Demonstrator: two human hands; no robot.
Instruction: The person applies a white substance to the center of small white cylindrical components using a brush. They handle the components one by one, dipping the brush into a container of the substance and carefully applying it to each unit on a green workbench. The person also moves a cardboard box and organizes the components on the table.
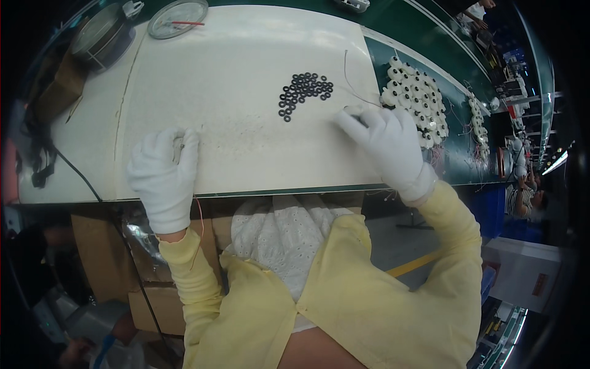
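My left hand (165,172), in a white glove, is closed near the table's front edge. Between its thumb and fingers shows a small part, too small to name. A thin reddish wire (200,215) hangs below that hand over my sleeve. My right hand (390,144), also gloved, has its thumb and fingers drawn together; what they hold, if anything, is hidden. By its fingertips a thin pale wire (348,77) curves over the table. Small black rings (304,89) lie in a loose cluster left of it. Beyond its wrist stand rows of round white parts with black centres (418,98).
The white tabletop (233,61) meets a green surface (458,123) at right. A round clear lid (177,18) with a red stick lies at the back left, beside a round container (101,40) and a brown box (58,89). A black cable (77,172) crosses the left edge.
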